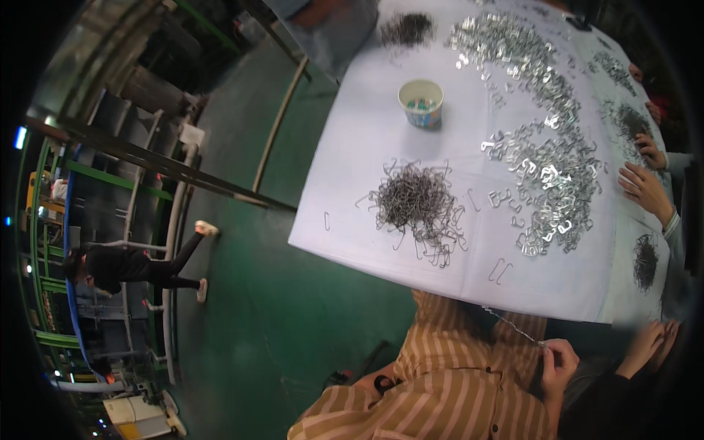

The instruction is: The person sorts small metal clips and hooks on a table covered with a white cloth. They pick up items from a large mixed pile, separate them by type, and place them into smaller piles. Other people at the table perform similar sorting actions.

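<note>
My right hand is closed in a pinch on one end of a thin silvery chain. From my fingers the chain runs up and left over my lap to the table's near edge. Of my left arm, a bit of skin with a black band shows beside my striped shirt; the fingers are hidden. On the white-covered table, closest to me, lies a tangled pile of dark wire hooks. Two loose wire hooks rest near the edge. Shiny flat metal clips spread in a long heap farther right.
A paper cup with small coloured pieces inside stands beyond the hooks. Other people's hands work along the right side, near more dark piles. Across the green floor, a person in black is by machinery and metal rails.
</note>
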`<state>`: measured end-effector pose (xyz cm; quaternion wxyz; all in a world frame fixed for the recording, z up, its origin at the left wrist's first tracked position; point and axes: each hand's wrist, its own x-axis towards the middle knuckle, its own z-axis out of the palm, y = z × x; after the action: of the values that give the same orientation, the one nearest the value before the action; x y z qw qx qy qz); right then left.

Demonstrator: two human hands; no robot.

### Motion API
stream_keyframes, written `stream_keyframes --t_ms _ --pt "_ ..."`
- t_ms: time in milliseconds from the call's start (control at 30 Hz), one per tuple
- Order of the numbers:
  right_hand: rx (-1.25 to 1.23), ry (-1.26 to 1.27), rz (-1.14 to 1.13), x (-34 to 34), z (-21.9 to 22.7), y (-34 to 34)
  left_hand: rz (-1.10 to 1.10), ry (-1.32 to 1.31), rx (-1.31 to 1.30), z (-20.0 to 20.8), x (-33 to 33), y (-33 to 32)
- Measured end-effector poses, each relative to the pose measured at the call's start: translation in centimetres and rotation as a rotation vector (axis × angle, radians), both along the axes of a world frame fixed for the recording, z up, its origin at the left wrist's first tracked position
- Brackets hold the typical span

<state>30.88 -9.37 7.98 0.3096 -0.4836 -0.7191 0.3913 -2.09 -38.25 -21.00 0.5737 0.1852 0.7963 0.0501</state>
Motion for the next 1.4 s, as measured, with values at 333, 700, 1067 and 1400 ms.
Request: stream_keyframes --t_ms 333,700,1067,1400 --pt "-0.965 0.565 -0.007 -0.1 -4.7 15.9 0.099 -0.177 -0.236 1.5 -1.5 2.4" --pt "-0.386 -0.294 -0.355 -2.5 0.7 6.5 0.009 -0.27 -0.366 3.5 -6.4 4.5" --pt "-0.241 -0.429 -0.331 -7.2 1.2 -0.5 -0.108 -0.395 -0.464 1.4 -10.7 2.1" --pt "-0.161 -0.23 -0.369 -7.9 -1.2 -3.0 0.351 -0.453 -0.369 -6.3 -20.0 0.5"
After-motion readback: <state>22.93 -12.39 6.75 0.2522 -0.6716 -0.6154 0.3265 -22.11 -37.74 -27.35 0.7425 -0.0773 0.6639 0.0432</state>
